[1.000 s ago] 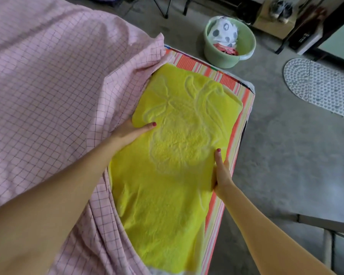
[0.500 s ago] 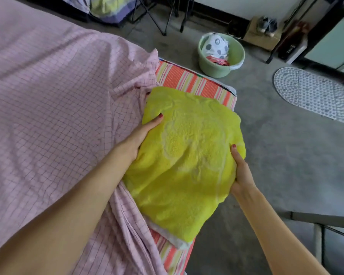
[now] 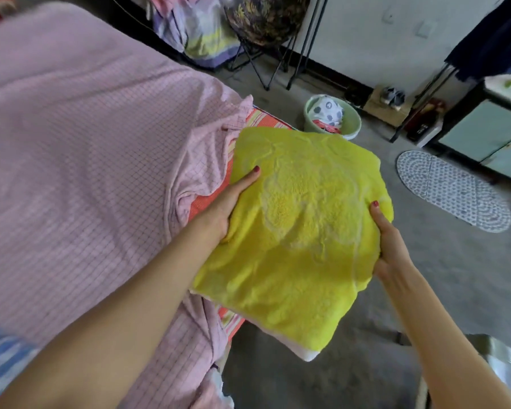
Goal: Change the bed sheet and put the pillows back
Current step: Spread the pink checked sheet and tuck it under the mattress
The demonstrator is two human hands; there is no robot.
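We grip the yellow pillow (image 3: 301, 231) by its sides, left hand (image 3: 224, 205) and right hand (image 3: 391, 246), above the striped mattress (image 3: 207, 202) edge beside the pink sheet (image 3: 86, 160).

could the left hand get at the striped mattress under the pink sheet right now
Probably not: the left hand grips the yellow pillow together with the right hand, though the striped mattress lies bare beside it.
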